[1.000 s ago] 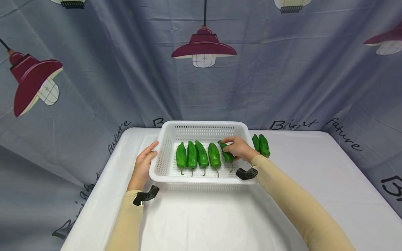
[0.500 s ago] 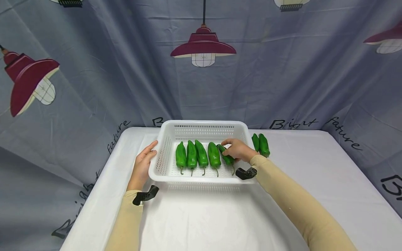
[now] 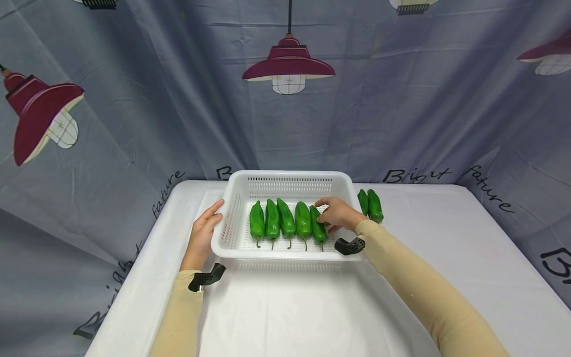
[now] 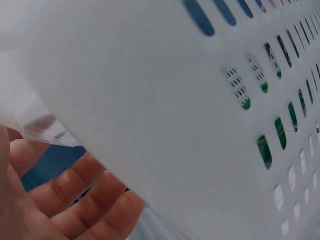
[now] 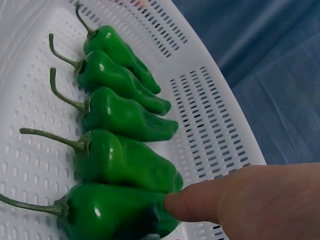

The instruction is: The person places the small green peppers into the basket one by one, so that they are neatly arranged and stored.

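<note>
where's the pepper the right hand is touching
The pepper is in the white basket, at the right end of the row of five in the head view.

Grey-blue fabric (image 3: pixel 379 109) hangs in soft folds behind the surface (image 3: pixel 285 312) and along both its sides. Print on fabric: dark-red lamp (image 3: pixel 289 62), upright, at centre; tilted lamp (image 3: pixel 44 119) at left; another lamp (image 3: pixel 546 55) cut off at the head view's right edge. Black lettering (image 3: pixel 417 177), partly reading "Bright", runs low. Surface cover: white, faintly creased. Shadows soft.
</note>
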The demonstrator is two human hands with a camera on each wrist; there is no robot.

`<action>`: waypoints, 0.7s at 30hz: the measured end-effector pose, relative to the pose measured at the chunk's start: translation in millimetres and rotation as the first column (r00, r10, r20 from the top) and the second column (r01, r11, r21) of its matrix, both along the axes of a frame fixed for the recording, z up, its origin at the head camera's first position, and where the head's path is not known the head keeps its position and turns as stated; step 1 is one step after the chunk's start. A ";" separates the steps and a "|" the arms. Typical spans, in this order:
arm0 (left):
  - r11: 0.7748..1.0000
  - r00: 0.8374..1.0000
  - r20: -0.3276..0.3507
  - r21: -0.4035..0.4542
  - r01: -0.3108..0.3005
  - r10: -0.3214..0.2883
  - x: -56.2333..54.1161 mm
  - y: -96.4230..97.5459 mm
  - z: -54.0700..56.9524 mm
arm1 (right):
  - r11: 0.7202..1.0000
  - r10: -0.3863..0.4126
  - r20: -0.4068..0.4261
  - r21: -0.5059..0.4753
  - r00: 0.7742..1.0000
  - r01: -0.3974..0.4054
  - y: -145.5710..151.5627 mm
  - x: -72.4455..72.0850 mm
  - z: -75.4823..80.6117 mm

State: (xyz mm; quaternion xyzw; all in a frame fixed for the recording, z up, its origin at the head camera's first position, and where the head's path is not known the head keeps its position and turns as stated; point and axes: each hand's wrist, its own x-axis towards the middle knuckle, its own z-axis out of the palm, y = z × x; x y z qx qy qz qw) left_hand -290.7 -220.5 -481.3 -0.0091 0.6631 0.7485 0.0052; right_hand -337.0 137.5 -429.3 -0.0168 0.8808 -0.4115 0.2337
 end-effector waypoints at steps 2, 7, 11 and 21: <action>1.000 1.000 0.004 -0.001 0.000 0.000 -0.1 -0.4 0.4 | 1.000 -0.001 0.002 -0.010 1.000 0.001 -0.4 -0.4 0.3; 1.000 1.000 0.006 0.001 -0.003 0.003 -1.0 -1.2 -0.1 | 1.000 -0.005 0.012 -0.024 1.000 0.005 -1.2 -1.3 2.0; 1.000 1.000 -0.013 0.012 -0.003 0.003 -1.5 -1.1 -1.4 | 1.000 -0.013 0.007 -0.021 1.000 0.013 -1.5 -1.9 1.4; 1.000 1.000 -0.028 0.008 0.005 -0.005 -0.9 -1.1 -0.7 | 0.994 -0.049 -0.045 -0.099 0.998 0.045 3.0 2.5 13.4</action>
